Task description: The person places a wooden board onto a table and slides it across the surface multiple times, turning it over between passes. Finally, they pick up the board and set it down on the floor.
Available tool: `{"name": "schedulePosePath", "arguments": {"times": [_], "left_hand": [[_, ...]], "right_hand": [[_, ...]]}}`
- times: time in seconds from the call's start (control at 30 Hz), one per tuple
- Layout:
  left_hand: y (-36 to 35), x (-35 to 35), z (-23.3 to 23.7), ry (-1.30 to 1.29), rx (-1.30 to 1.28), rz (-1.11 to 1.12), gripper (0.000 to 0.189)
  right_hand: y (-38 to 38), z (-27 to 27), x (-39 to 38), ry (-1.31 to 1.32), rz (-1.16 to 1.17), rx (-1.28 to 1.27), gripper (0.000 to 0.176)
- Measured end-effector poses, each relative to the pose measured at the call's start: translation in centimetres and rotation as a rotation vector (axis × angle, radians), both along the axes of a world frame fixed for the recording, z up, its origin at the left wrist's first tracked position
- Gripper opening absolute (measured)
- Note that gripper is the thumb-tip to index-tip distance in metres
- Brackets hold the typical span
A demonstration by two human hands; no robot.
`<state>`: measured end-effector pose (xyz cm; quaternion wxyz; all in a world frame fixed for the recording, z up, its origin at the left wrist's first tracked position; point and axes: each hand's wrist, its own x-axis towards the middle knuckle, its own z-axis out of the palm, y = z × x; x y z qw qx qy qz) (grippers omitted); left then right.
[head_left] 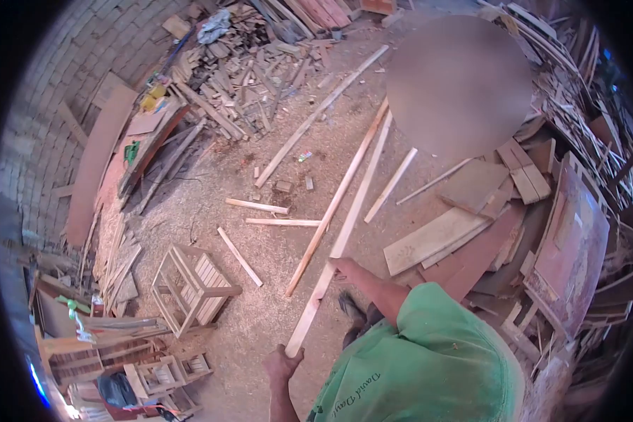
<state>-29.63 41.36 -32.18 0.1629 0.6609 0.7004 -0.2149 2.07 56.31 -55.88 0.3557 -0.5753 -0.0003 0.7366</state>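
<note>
A long, pale, squared length of timber [352, 219] slants across the middle of the view. My left hand [283, 363] is closed round its near end, at the bottom. Higher up the same timber, my right hand [340, 269] grips its side, with the arm reaching out of a green sleeve. The timber's far end runs up to the edge of a blurred patch. Another long timber [337, 200] lies on the floor just left of it. A shorter strip [391, 185] lies to the right.
Short strips [239, 256] and a long board [323, 116] lie on the shaving-covered floor. Left stands a small wooden frame [197, 288]. Scrap wood [239, 77] is heaped at the back. Wide boards [436, 239] and a leaning panel [570, 239] crowd the right side.
</note>
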Motion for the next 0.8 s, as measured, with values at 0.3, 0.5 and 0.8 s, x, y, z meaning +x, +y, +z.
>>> {"name": "schedulePosePath", "arguments": {"times": [0.3, 0.5, 0.8], "left_hand": [[7.2, -11.3, -10.8, 0.096, 0.142, -0.078, 0.057], [11.7, -14.1, -15.0, 0.133, 0.050, 0.009, 0.062], [22.4, -9.4, -21.1, -0.487, -0.271, 0.228, 0.064]], "right_hand": [[-10.9, -9.5, 10.2, -0.947, 0.353, 0.207, 0.047], [-22.4, -4.6, 15.4, -1.064, 0.217, -0.082, 0.038], [-25.5, -8.5, 16.0, -0.226, -0.088, -0.149, 0.030]]}}
